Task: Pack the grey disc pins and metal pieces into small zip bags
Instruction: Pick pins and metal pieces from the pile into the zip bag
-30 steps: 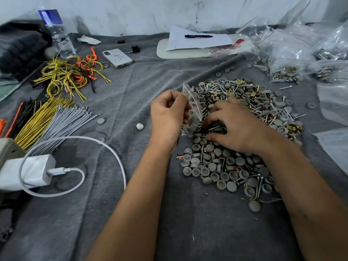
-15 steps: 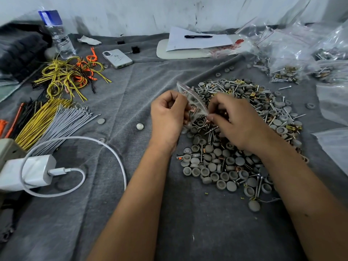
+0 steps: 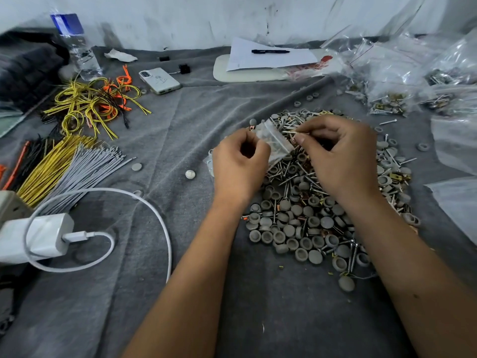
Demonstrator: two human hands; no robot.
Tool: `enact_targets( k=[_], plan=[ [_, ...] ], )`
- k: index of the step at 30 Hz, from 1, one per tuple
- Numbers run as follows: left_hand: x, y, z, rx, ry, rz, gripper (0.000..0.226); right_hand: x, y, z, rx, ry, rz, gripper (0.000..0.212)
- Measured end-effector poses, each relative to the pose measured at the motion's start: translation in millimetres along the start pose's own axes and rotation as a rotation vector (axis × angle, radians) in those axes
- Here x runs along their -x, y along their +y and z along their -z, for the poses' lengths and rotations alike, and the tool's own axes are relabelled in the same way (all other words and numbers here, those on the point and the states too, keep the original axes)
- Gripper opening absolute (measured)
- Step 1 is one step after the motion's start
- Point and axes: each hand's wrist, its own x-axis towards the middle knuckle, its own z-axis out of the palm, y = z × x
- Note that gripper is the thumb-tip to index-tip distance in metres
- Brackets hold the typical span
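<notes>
Since a second ago, I note the right hand (image 3: 340,156) has come up off the pile and now meets the bag held above it. The grey cloth surface (image 3: 180,125) carries everything. The heap of grey disc pins and metal screws (image 3: 304,218) lies right of centre, reaching toward the right edge. Clear plastic bags holding packed parts (image 3: 387,99) sit at the far right corner. Bundles of yellow, orange and grey wires (image 3: 77,140) lie along the left edge, with a white charger and cable (image 3: 44,236) nearer the front. The left hand (image 3: 238,166) has fingers curled, pinching the small clear zip bag (image 3: 275,140) by its left side, above the heap's far part. The right hand's thumb and forefinger pinch thin metal pieces (image 3: 290,129) at the bag's mouth.
</notes>
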Motion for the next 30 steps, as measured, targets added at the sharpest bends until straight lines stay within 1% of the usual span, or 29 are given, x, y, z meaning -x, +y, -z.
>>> enact_targets(
  k=[3, 6, 9, 14, 18, 22, 27, 30],
  plan=[
    [0, -4, 0, -0.123, 0.014, -0.034, 0.011, -1, 4, -1, 0.004, 0.056, -0.032, 0.011],
    [-2, -10, 1, -0.190, 0.037, -0.003, 0.013, -1, 8, -2, 0.057, 0.056, -0.045, 0.012],
    [-2, -11, 4, -0.195, 0.058, 0.050, 0.009, -4, 10, -5, 0.113, 0.035, -0.045, 0.010],
    [-3, -8, 6, -0.239, 0.059, 0.085, 0.009, -13, 10, -11, 0.050, -0.055, -0.120, 0.012],
    [-3, -6, 7, -0.249, 0.038, 0.107, 0.008, -12, 10, -15, 0.051, -0.118, -0.103, 0.013],
    [-2, -2, 5, -0.259, 0.022, 0.100, 0.016, -11, 7, -15, 0.015, -0.103, -0.074, 0.012],
    [1, 4, 2, -0.226, -0.014, 0.088, 0.041, -8, 2, -16, -0.054, -0.153, -0.014, 0.009],
    [2, 6, 2, -0.218, -0.033, 0.098, 0.035, -7, 1, -18, -0.035, -0.165, 0.010, 0.012]
  ],
)
